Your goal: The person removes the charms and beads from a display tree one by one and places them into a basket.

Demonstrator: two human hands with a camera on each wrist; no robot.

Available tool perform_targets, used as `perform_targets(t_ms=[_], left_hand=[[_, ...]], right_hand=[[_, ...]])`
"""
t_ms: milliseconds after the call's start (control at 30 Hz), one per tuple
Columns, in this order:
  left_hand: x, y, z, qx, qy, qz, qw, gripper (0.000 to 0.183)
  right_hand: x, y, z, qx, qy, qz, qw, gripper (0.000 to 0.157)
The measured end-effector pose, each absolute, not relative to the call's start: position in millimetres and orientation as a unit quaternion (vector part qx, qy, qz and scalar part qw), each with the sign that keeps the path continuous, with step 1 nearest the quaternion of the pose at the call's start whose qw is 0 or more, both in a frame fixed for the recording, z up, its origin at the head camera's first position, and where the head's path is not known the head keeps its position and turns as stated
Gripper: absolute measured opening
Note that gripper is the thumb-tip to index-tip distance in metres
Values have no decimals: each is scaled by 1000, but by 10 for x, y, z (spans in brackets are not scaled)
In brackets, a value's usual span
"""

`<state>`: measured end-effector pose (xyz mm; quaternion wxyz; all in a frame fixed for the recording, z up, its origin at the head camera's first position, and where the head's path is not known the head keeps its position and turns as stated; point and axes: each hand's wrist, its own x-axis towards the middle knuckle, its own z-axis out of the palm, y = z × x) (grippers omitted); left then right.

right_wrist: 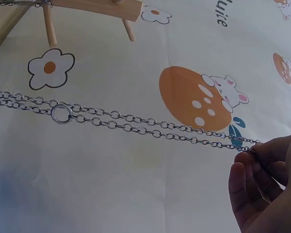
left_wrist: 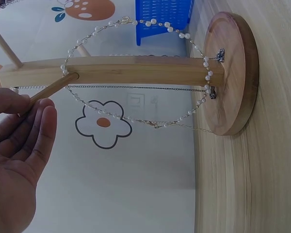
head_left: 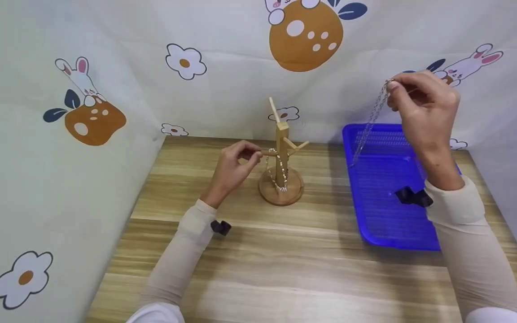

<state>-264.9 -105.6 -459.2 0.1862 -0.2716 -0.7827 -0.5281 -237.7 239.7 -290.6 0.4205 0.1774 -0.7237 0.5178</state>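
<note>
My left hand pinches the end of a wooden peg on a jewelry stand. From that peg hangs a pearl necklace, looped in front of the post. Thin dark chains also hang along the post in the left wrist view, and small dark pendants show close to the round base. Up at the right, my right hand pinches one end of a silver chain necklace between thumb and fingertips. The chain dangles doubled, with a larger ring partway down.
A blue plastic basket sits on the wooden table, right of the stand and below the right hand. Behind the table hangs a printed cloth with flowers and rabbits. More pegs stick out on the stand's right side.
</note>
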Motion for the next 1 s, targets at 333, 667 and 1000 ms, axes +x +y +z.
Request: perform_targets(t_ms=[333, 667, 1000], left_hand=[[-2677, -1070, -4609, -274, -772, -543, 183, 10], [-2682, -1071, -4600, -270, -773, -545, 181, 10], [-2704, -1065, -4611, -265, -770, -550, 184, 10]], right_hand=[[-2447, 2535, -2856, 121, -739, 505, 429, 13], [-2723, 2812, -2992, 123, -748, 479, 442, 12], [-2743, 2892, -2952, 85, -757, 500, 412, 11]])
